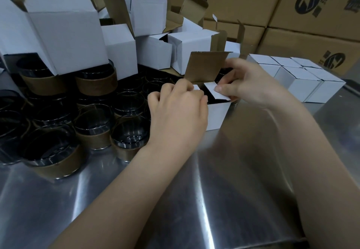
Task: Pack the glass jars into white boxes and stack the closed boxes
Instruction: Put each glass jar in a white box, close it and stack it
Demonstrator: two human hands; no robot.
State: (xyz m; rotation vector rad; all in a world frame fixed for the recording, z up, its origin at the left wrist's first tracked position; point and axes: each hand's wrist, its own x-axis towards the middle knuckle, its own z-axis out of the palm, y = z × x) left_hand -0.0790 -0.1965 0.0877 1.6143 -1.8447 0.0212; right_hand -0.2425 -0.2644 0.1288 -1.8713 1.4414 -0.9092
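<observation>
Pinching white box flaps, left hand and right hand; logo-printed cartons behind

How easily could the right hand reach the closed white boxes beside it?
Probably yes: closed white boxes sit just right of the right hand, nothing between, though it is pinching the open box's flap.

Place: a packing room or warehouse
Wall: stacked brown cartons with printed logos
Table: steel worktop, many same glass jars and white boxes
</observation>
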